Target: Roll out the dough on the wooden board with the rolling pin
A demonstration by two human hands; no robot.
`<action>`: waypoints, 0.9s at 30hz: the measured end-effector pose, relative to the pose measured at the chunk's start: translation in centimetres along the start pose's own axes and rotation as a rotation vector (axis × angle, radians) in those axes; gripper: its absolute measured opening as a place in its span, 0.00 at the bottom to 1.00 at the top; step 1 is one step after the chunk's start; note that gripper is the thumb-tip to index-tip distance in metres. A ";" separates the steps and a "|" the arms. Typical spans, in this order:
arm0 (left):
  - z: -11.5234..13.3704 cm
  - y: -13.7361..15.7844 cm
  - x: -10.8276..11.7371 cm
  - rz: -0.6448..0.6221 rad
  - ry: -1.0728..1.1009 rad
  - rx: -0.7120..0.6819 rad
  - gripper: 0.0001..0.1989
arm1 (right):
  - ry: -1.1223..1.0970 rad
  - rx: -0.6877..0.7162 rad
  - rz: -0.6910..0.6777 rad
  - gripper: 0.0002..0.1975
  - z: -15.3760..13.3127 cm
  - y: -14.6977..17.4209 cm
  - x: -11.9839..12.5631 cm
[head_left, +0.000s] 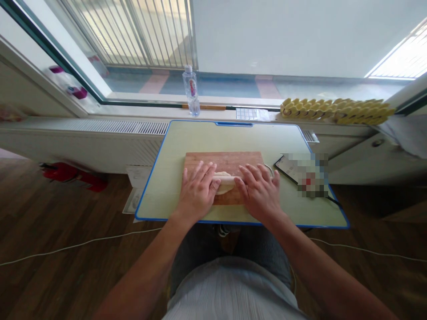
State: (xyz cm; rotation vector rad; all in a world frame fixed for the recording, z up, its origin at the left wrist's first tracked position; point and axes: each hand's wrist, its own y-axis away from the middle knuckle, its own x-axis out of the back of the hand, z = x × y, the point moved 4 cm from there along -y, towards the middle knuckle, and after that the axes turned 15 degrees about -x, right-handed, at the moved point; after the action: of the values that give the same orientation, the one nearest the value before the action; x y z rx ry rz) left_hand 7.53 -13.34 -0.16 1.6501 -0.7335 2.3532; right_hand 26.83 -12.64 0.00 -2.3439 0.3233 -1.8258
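A pale rolling pin (227, 180) lies crosswise on a flat round of dough (224, 189), which rests on a wooden cutting board (213, 158). My left hand (199, 184) lies over the pin's left part, palm down, fingers stretched forward and thumb beside the pin. Over the right part rests my right hand (262, 186), its fingers extended and slightly spread. Both hands hide the pin's ends; only its middle shows between the thumbs. Dough shows in front of and behind the pin.
Beneath the board is a pale folding table (200, 133) with a blue rim. A phone (287, 169), partly blurred out, lies at its right. Behind stand a clear bottle (191, 93) and a yellow scalloped object (333, 111) on the sill. A red fire extinguisher (75, 174) lies on the floor.
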 end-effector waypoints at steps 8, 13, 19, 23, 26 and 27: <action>1.7 3.2 0.3 0.022 -0.017 -0.045 0.29 | -0.020 0.041 -0.017 0.24 0.2 2.1 0.4; 2.3 4.3 0.2 0.037 -0.037 -0.064 0.30 | -0.025 0.064 -0.022 0.24 0.5 2.6 0.6; 2.8 5.5 -0.2 0.037 -0.045 -0.089 0.31 | -0.072 0.068 -0.014 0.23 1.2 3.7 0.4; 2.9 5.7 -0.3 0.044 -0.044 -0.095 0.32 | -0.085 0.070 -0.009 0.22 1.4 3.9 0.2; 2.6 5.2 -0.1 0.040 -0.032 -0.081 0.31 | -0.064 0.070 -0.002 0.22 1.2 3.4 0.2; 2.5 4.9 0.0 0.039 -0.026 -0.074 0.30 | -0.054 0.068 -0.001 0.22 1.1 3.1 0.2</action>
State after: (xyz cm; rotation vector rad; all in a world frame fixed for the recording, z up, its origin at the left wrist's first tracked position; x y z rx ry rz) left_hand 7.59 -18.75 -0.97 1.6536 -0.8541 2.3046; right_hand 27.72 -15.71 -0.90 -2.3428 0.2494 -1.7413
